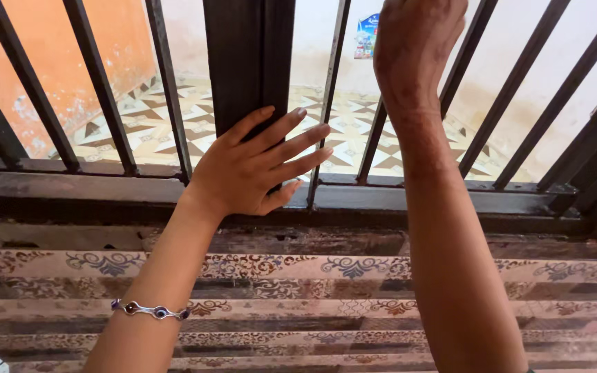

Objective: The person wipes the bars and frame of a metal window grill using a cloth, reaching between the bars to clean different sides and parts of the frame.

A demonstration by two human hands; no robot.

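Nearest, at 6 o'clock, lie patterned steps (298,304), and a silver bracelet (150,311) circles the left forearm at 7 o'clock. Beyond them the left hand (253,166) lies flat and open, fingers spread, pressed against the dark upright post of the gate (247,62) near the centre, gripping nothing. The right hand (416,41) reaches up to 1 o'clock against a slanted bar (374,138); whether it grips is hidden by the frame edge. Farthest, through the bars at 12 o'clock, is a tiled floor (354,124).
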